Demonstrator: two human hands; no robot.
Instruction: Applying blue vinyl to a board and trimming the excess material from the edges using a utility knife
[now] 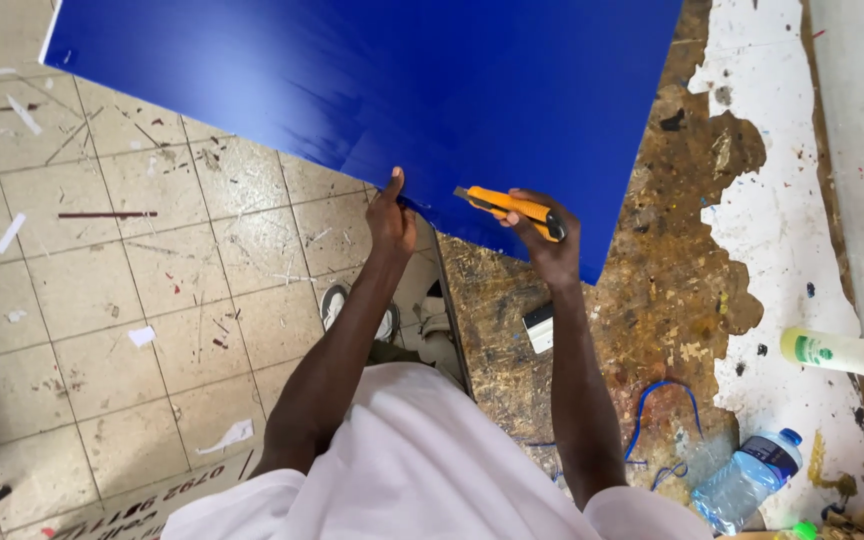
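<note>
A large glossy blue sheet (372, 80) lies across the worn workbench (682, 300) and juts out over the floor. My left hand (390, 215) pinches the sheet's near edge. My right hand (547, 240) grips an orange utility knife (507, 206), whose tip points left along the same edge, close to my left hand.
On the bench lie a small white and black block (539, 327), a thin blue strip (667, 420), a clear water bottle (747, 480) and a white squeeze bottle (842, 353). The tiled floor (102, 300) at left is littered with paper scraps.
</note>
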